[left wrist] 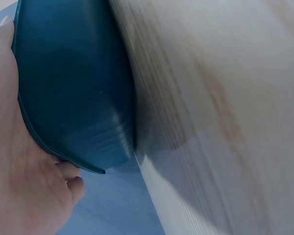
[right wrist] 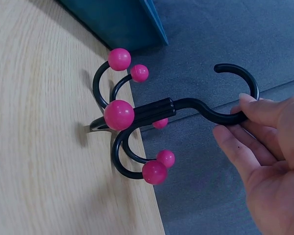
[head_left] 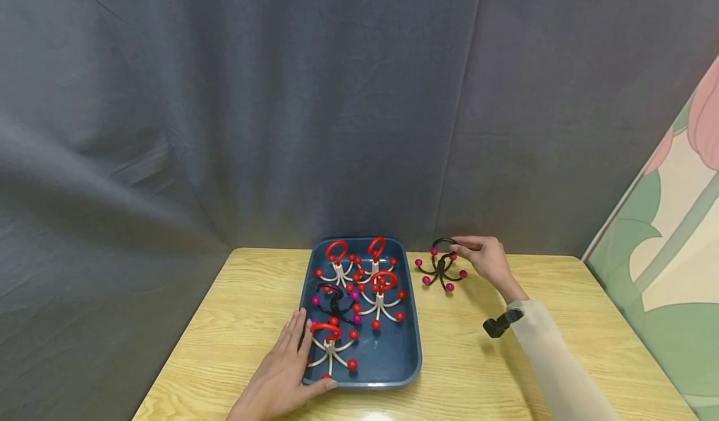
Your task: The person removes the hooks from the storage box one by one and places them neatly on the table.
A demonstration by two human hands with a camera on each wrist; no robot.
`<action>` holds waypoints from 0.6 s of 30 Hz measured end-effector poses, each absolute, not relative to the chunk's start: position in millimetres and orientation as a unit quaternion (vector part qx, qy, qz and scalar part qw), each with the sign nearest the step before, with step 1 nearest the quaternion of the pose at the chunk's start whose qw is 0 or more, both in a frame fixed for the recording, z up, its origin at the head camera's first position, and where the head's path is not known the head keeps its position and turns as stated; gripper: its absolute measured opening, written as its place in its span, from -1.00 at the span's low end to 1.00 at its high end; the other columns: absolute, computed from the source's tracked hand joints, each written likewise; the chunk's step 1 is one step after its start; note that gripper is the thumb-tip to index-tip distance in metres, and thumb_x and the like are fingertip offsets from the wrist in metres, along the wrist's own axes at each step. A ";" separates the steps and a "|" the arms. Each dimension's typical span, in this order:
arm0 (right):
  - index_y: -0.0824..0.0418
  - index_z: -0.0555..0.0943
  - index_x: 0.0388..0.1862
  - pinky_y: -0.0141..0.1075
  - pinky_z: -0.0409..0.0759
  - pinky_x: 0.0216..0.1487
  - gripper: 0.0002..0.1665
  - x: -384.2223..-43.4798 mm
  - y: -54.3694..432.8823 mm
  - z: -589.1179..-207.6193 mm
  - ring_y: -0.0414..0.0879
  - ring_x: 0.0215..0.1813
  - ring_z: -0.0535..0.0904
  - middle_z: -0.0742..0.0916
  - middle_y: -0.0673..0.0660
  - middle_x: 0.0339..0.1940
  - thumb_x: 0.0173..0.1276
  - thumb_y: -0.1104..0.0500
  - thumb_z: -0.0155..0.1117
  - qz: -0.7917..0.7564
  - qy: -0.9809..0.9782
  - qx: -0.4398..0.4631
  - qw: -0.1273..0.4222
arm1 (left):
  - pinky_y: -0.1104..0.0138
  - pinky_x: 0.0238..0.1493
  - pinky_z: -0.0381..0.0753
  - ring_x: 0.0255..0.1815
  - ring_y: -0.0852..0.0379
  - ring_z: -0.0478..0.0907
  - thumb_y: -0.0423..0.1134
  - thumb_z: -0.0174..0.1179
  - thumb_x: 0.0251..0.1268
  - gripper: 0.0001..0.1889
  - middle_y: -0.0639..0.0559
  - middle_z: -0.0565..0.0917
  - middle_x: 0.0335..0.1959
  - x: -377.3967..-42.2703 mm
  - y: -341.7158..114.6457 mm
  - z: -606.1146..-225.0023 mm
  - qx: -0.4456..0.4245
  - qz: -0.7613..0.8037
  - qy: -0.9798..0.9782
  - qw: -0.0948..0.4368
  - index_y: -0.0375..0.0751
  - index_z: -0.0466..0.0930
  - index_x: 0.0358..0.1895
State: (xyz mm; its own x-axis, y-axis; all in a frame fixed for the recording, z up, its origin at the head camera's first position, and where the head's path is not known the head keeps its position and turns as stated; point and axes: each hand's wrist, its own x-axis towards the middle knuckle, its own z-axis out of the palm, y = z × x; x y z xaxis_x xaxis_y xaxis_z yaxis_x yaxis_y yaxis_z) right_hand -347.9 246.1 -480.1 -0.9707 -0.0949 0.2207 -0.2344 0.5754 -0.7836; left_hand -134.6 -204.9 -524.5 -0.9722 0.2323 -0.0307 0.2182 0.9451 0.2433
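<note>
- Blue tray (head_left: 384,366) on the wooden table (head_left: 466,346): it holds five many-legged hooks, four white ones with red tops and red balls, and one black one with pink balls.
- Four white hooks, all inside the tray: the back left one (head_left: 339,272), the back right one (head_left: 376,272), the middle right one (head_left: 380,301) and the front left one (head_left: 329,347). Each stands with its red loop uppermost.
- Two black hooks: the tray's black hook (head_left: 335,302) sits on the left side, between the back left and front left white hooks; the held black hook (head_left: 440,266) is outside, to the right of the tray near the table's back edge.
- Six pink balls show on the held black hook, one at each leg's end. Whether it touches the table, the pictures do not settle.
- Right hand (head_left: 484,260): thumb and fingers pinch the held black hook by its curved top.
- Left hand (head_left: 279,370): nothing lifted; it rests against the tray's near left corner, fingers stretched along the left side, thumb at the near rim.
- One grey curtain (head_left: 314,128) hangs behind the table; one flowered panel (head_left: 682,321) stands at the right.
</note>
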 end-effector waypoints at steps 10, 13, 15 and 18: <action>0.20 0.74 0.25 0.04 0.73 0.16 -0.53 -347.2 248.8 -476.8 0.24 0.21 0.75 0.83 0.26 0.11 0.54 -0.05 0.35 0.442 -0.887 0.100 0.083 | -0.09 0.70 0.20 0.79 -0.20 -0.11 0.75 -0.01 0.11 0.28 -0.19 -0.08 0.78 -135.5 -204.1 -524.0 0.119 0.118 0.985 0.026 -0.26 0.19 0.65; 0.22 0.72 0.27 0.16 0.69 0.21 -0.48 -344.4 247.9 -471.5 0.25 0.22 0.74 0.81 0.28 0.16 0.53 -0.08 0.35 0.440 -0.888 0.101 0.086 | -0.11 0.68 0.22 0.79 -0.21 -0.10 0.74 0.00 0.12 0.28 -0.21 -0.07 0.78 -135.0 -204.1 -523.4 0.121 0.119 0.985 0.024 -0.27 0.21 0.64; 0.24 0.70 0.29 0.17 0.69 0.22 -0.45 -342.1 246.3 -467.2 0.26 0.21 0.75 0.80 0.29 0.18 0.53 -0.09 0.35 0.438 -0.888 0.104 0.089 | -0.11 0.68 0.23 0.79 -0.21 -0.09 0.74 0.01 0.12 0.28 -0.21 -0.06 0.78 -134.5 -204.1 -523.0 0.121 0.119 0.985 0.023 -0.28 0.22 0.64; 0.26 0.69 0.30 0.16 0.71 0.19 -0.44 -338.1 242.3 -459.6 0.27 0.20 0.76 0.79 0.30 0.20 0.52 -0.10 0.35 0.428 -0.892 0.112 0.098 | -0.11 0.68 0.23 0.79 -0.21 -0.08 0.74 0.00 0.12 0.28 -0.21 -0.06 0.78 -134.3 -204.0 -522.7 0.119 0.119 0.985 0.025 -0.28 0.23 0.64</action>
State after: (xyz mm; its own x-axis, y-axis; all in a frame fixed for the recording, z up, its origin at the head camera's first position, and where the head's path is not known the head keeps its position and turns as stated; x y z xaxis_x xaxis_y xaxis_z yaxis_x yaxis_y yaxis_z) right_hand -338.1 242.3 -459.6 -0.9559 -0.1152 0.2701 -0.2827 0.6094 -0.7407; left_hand -134.3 -204.0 -522.7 -0.9705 0.2402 -0.0201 0.2286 0.9435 0.2398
